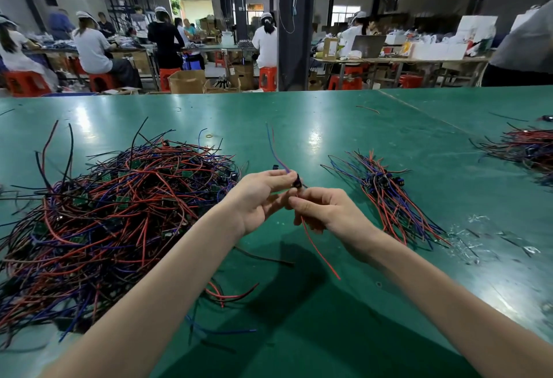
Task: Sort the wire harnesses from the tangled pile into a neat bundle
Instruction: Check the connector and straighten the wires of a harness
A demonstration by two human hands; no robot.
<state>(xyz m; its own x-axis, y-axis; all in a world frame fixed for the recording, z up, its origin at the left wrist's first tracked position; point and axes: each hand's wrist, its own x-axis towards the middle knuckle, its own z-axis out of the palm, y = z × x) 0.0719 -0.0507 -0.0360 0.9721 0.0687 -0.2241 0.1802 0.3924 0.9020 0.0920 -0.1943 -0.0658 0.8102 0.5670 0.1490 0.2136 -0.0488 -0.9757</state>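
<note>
Your L hand [260, 198] & R hand [324, 211] both pinch one wire harness [296, 182] over the green table [329, 114]; tangled pile [113, 213] left, small bundle [386, 195] right.

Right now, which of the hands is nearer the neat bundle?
Right. The right hand is close beside the neat bundle; the left hand is farther off, toward the tangled pile.

Table layout, left to right

Tangled pile [113, 216] sits left on the table [329, 126] and the neat bundle [386, 195] right. One harness [294, 181] is between them, in the grip of left hand [260, 198] and right hand [326, 210]. Another heap [526, 150] lies far right.
</note>
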